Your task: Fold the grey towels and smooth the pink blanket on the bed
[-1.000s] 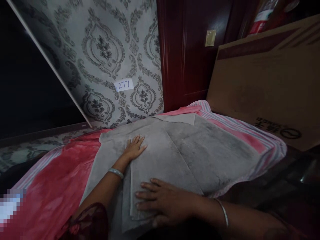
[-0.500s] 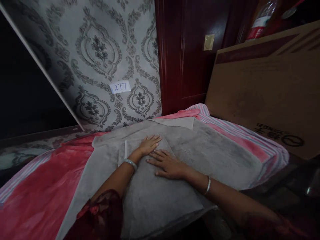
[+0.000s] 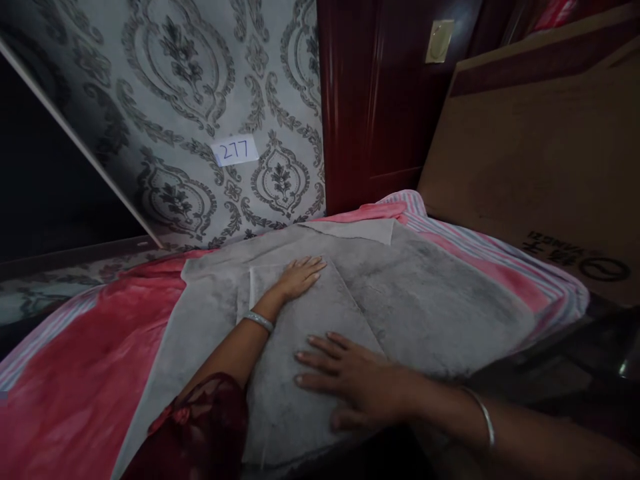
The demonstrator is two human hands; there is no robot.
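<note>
A grey plush fabric piece point(image 3: 430, 300) lies spread out, with a narrower folded grey panel point(image 3: 280, 400) on top of it. My left hand point(image 3: 300, 277) rests flat near the far end of that panel, fingers stretched out. Closer to me, my right hand point(image 3: 357, 380) is over the panel's near part with its fingers spread, holding nothing. Whether its palm touches the cloth I cannot tell. At the far edge a pale flap point(image 3: 367, 231) of the grey fabric is folded over.
Beneath the grey fabric is a red blanket point(image 3: 95, 353) with a striped border point(image 3: 560, 283). A cardboard box point(image 3: 530, 160) leans at the right. Behind are a patterned wall with a paper label point(image 3: 235, 150) and a dark red door panel point(image 3: 375, 100). A dark screen point(image 3: 55, 167) stands left.
My right hand has moved toward me, away from my left hand, along the panel. My left hand stays on the same spot of cloth. The view has shifted slightly.
</note>
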